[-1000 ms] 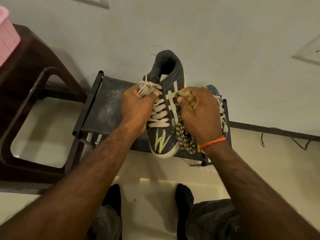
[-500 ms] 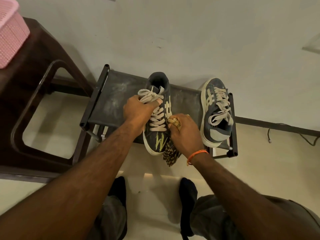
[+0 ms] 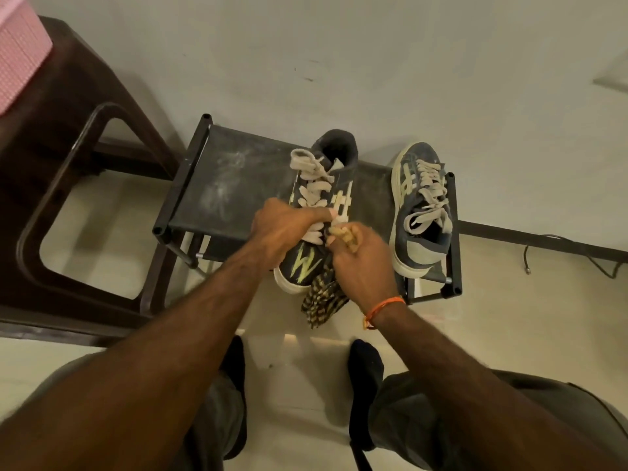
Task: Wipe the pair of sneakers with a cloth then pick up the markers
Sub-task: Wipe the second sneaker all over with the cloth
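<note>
The wiping looks to be underway on the first shoe only, and none of the marker step has begun; I see no markers anywhere from here. The left hand [image 3: 289, 229] is curled over the laces and tongue of the near sneaker [image 3: 319, 212], gripping it to steady it, while the right hand [image 3: 360, 263] is closed around a bunched checked cloth [image 3: 323, 297], pressing it against that shoe's right flank, with the loose end of the cloth hanging below the toe. That sneaker stands on the small dark rack [image 3: 231, 185], toe toward the person and sticking out over the front rail. It is dark grey-blue with pale stripes on the side, fat cream laces, a white sole rim and a yellow-green scrawl on the toe. Its mate, the second sneaker [image 3: 421, 212], sits apart at the right end of the rack, tilted, with nobody touching it, so I would judge it still waits its turn. The rack top shows pale dusty smears. A brown plastic stool [image 3: 68, 147] stands at the left.
</note>
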